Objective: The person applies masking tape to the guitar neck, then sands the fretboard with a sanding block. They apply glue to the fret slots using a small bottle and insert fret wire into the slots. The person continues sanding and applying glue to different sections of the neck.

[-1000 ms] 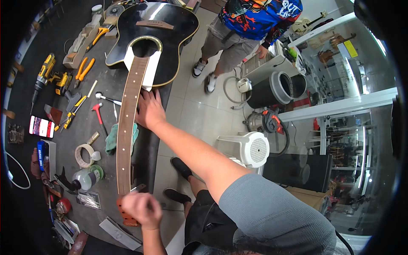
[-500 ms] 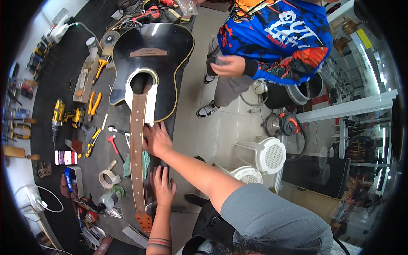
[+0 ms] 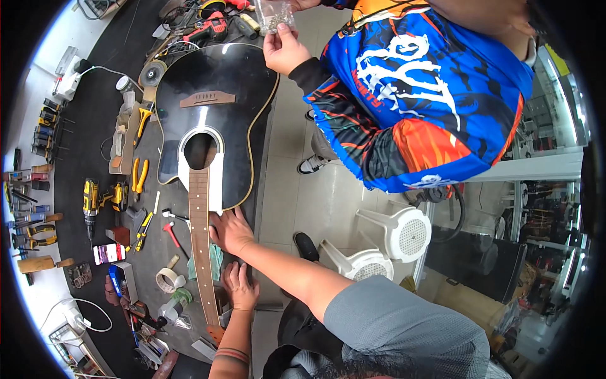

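A black acoustic guitar [image 3: 243,136] lies face up on the dark workbench, its neck [image 3: 199,243] pointing toward me. White strips border its soundhole. My right hand [image 3: 231,234] rests beside the neck, just below the guitar body, with its fingers apart and the fingertips against the neck's right side. Nearer to me, my left hand [image 3: 241,287] lies at the bench edge to the right of the neck, fingers stretched out and holding nothing. A green cloth [image 3: 214,262] sits partly under the neck, close to both hands.
A co-worker in a blue patterned shirt [image 3: 410,88] stands at the far right, holding a small clear plastic bag [image 3: 274,16]. Left of the guitar are a yellow drill [image 3: 90,199], orange-handled pliers [image 3: 140,175], a red hammer [image 3: 170,234] and tape [image 3: 167,280]. White stools [image 3: 409,235] stand right.
The co-worker has leaned in closer and raised a hand to the plastic bag. My view has shifted a little. Both my hands stay beside the neck.
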Available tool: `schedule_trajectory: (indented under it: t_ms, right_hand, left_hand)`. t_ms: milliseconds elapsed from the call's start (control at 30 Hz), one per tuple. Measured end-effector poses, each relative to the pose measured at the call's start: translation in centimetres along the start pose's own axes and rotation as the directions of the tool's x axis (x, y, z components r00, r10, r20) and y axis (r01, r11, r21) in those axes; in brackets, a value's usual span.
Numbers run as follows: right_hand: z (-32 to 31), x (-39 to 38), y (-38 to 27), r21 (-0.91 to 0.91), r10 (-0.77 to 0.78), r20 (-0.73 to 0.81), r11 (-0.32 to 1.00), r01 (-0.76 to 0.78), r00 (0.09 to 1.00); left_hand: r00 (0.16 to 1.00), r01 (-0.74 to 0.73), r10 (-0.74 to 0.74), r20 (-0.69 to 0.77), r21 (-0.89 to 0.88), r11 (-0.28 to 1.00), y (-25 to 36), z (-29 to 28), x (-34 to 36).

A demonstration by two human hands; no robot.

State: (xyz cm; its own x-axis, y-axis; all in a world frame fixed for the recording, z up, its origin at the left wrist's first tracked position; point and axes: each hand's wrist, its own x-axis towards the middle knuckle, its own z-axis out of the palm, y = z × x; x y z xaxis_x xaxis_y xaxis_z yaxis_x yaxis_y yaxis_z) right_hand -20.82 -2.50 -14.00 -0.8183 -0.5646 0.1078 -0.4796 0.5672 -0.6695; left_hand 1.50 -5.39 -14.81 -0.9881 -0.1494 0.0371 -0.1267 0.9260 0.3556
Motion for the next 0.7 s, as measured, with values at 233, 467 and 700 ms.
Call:
schedule_trajectory:
  t_ms: [233,467,700]
  right_hand:
    - [0.47,-0.1,0.69,-0.023,-0.031,-0.062,0.999,0.029,0.998]
    - [-0.09,0.06,0.1,-0.037,-0.022,-0.029,0.999,0.021,0.999]
    - [-0.46,0.28,-0.18,-0.066,0.019,0.081,0.998,-0.013,0.997]
  left_hand:
    - [1.0,0.002,-0.002,-0.021,0.013,1.0,0.67,-0.34,0.55]
    - [1.0,0.003,-0.003,-0.025,0.014,1.0,0.69,-0.53,0.57]
    - [1.0,0.018,-0.018,-0.001,0.027,0.999,0.54,-0.47,0.41]
